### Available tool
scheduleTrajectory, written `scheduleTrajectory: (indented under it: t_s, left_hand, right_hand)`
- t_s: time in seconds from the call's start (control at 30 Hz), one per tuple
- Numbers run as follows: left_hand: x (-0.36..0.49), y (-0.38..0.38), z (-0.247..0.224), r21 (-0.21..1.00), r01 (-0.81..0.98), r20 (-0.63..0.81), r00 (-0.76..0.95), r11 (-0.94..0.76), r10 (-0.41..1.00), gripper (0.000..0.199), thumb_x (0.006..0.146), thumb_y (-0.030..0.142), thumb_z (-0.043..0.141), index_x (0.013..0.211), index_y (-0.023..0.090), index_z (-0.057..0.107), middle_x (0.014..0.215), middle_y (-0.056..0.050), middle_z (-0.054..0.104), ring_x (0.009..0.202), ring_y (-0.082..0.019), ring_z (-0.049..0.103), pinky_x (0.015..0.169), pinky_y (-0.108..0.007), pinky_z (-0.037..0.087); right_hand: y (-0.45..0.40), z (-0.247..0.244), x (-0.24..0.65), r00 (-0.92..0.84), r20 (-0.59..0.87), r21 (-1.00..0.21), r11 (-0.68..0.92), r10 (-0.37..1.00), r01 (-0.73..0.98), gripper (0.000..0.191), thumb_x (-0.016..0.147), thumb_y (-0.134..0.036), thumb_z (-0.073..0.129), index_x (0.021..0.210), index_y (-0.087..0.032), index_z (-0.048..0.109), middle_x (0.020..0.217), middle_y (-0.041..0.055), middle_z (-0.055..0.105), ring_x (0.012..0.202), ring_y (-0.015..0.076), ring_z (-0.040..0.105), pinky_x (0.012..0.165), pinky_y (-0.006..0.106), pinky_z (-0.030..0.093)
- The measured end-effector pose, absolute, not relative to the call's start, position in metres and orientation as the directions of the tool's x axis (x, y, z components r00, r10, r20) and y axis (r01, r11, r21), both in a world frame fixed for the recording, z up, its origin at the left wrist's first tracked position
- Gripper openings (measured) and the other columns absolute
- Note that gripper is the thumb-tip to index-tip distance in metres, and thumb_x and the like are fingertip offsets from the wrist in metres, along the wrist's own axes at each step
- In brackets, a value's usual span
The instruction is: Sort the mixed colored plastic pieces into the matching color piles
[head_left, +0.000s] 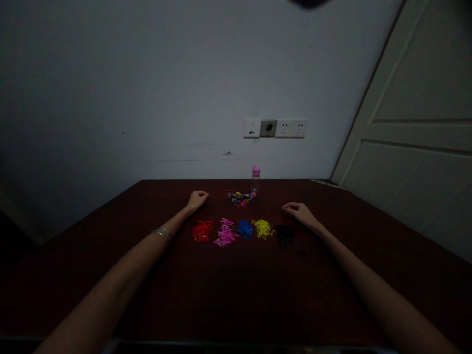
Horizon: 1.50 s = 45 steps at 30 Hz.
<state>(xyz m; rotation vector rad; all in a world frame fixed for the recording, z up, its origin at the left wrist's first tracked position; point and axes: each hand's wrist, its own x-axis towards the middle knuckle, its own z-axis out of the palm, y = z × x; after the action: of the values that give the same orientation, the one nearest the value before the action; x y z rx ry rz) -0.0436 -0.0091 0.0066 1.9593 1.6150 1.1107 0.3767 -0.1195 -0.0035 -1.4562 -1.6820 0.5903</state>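
My left hand (198,199) rests on the dark red table, left of a mixed heap of small coloured bands (241,197). Its fingers are curled in, and nothing shows in them. My right hand (298,211) lies on the right, fingers loosely bent and slightly apart, with nothing visible in it. Between my forearms, small band-like pieces form a row of piles: red (202,231), pink (226,233), blue (245,229), yellow (263,228) and black (285,235). The black pile, nearest my right hand, is hard to make out. Neither hand touches a pile.
Behind the mixed heap stands a small clear bottle with a pink cap (255,178). A wall with socket plates (291,129) rises at the table's far edge. A white panelled door (413,128) is on the right. The room is dim.
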Motion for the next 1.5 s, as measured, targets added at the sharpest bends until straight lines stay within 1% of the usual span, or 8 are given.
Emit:
scheduleTrajectory:
  t_s: [0.23, 0.5, 0.6, 0.8, 1.03, 1.27, 1.4, 1.5]
  left_hand:
    - [-0.042, -0.012, 0.0, 0.743, 0.625, 0.303, 0.007, -0.241, 0.953, 0.036, 0.07, 0.042, 0.045, 0.072, 0.012, 0.067, 0.058, -0.002, 0.06, 0.056, -0.013, 0.053, 0.053, -0.02, 0.037]
    - [-0.04, -0.021, 0.007, 0.742, 0.628, 0.292, 0.012, -0.234, 0.956, 0.034, 0.07, 0.04, 0.046, 0.07, 0.013, 0.066, 0.056, -0.002, 0.059, 0.054, -0.012, 0.052, 0.052, -0.021, 0.035]
    - [-0.04, -0.022, 0.007, 0.739, 0.628, 0.292, 0.029, -0.244, 0.956, 0.034, 0.07, 0.039, 0.045, 0.069, 0.012, 0.066, 0.056, -0.002, 0.059, 0.054, -0.012, 0.052, 0.053, -0.021, 0.036]
    - [-0.04, -0.019, 0.004, 0.729, 0.636, 0.296, 0.039, -0.252, 0.955, 0.034, 0.072, 0.038, 0.044, 0.07, 0.012, 0.066, 0.056, -0.002, 0.059, 0.055, -0.012, 0.052, 0.054, -0.021, 0.036]
    - [-0.04, -0.018, 0.002, 0.715, 0.655, 0.297, 0.033, -0.245, 0.954, 0.033, 0.072, 0.036, 0.043, 0.069, 0.013, 0.066, 0.055, -0.002, 0.058, 0.055, -0.012, 0.052, 0.053, -0.021, 0.036]
    - [-0.039, -0.019, 0.005, 0.721, 0.654, 0.288, 0.02, -0.23, 0.958, 0.032, 0.072, 0.035, 0.044, 0.069, 0.013, 0.066, 0.054, -0.001, 0.058, 0.054, -0.012, 0.052, 0.053, -0.021, 0.036]
    - [-0.039, -0.019, 0.005, 0.723, 0.651, 0.285, 0.024, -0.231, 0.958, 0.032, 0.072, 0.035, 0.044, 0.07, 0.012, 0.066, 0.055, -0.002, 0.058, 0.055, -0.012, 0.052, 0.054, -0.021, 0.036]
    - [-0.04, -0.019, 0.004, 0.717, 0.651, 0.297, 0.038, -0.249, 0.954, 0.033, 0.072, 0.035, 0.043, 0.07, 0.012, 0.066, 0.056, -0.002, 0.059, 0.056, -0.012, 0.053, 0.055, -0.021, 0.037]
  right_hand:
    - [-0.114, 0.002, 0.367, -0.006, 0.233, -0.746, 0.183, 0.972, 0.641, 0.022, 0.064, -0.027, 0.054, 0.076, -0.014, 0.067, 0.069, 0.0044, 0.065, 0.062, 0.0147, 0.057, 0.057, 0.023, 0.042]
    - [-0.096, 0.016, 0.301, -0.265, 0.275, -0.61, 0.381, 0.924, 0.695, 0.019, 0.065, -0.021, 0.057, 0.08, -0.016, 0.066, 0.076, 0.0032, 0.065, 0.069, 0.0135, 0.058, 0.063, 0.022, 0.043]
    - [-0.085, 0.016, 0.276, -0.316, 0.256, -0.557, 0.407, 0.913, 0.724, 0.019, 0.065, -0.021, 0.059, 0.082, -0.018, 0.066, 0.079, 0.0024, 0.065, 0.071, 0.0136, 0.058, 0.065, 0.022, 0.043]
    - [-0.075, 0.015, 0.25, -0.306, 0.254, -0.463, 0.393, 0.917, 0.794, 0.017, 0.07, -0.027, 0.06, 0.085, -0.021, 0.065, 0.086, 0.0031, 0.065, 0.077, 0.0149, 0.058, 0.064, 0.022, 0.041]
    - [-0.077, 0.018, 0.246, -0.295, 0.268, -0.424, 0.387, 0.917, 0.819, 0.017, 0.072, -0.018, 0.056, 0.087, -0.021, 0.063, 0.083, 0.0023, 0.064, 0.074, 0.0144, 0.056, 0.058, 0.021, 0.037]
    - [-0.079, 0.021, 0.244, -0.318, 0.298, -0.461, 0.427, 0.9, 0.778, 0.018, 0.07, -0.014, 0.052, 0.084, -0.019, 0.062, 0.077, 0.0023, 0.062, 0.069, 0.0133, 0.055, 0.059, 0.021, 0.038]
    - [-0.094, 0.029, 0.229, -0.446, 0.304, -0.61, 0.532, 0.842, 0.588, 0.017, 0.069, -0.012, 0.051, 0.083, -0.014, 0.061, 0.071, 0.0021, 0.06, 0.065, 0.0112, 0.054, 0.06, 0.021, 0.041]
    - [-0.115, 0.038, 0.213, -0.602, 0.207, -0.715, 0.539, 0.771, 0.445, 0.02, 0.068, -0.012, 0.051, 0.085, -0.013, 0.06, 0.07, 0.0014, 0.061, 0.062, 0.0102, 0.054, 0.056, 0.02, 0.041]
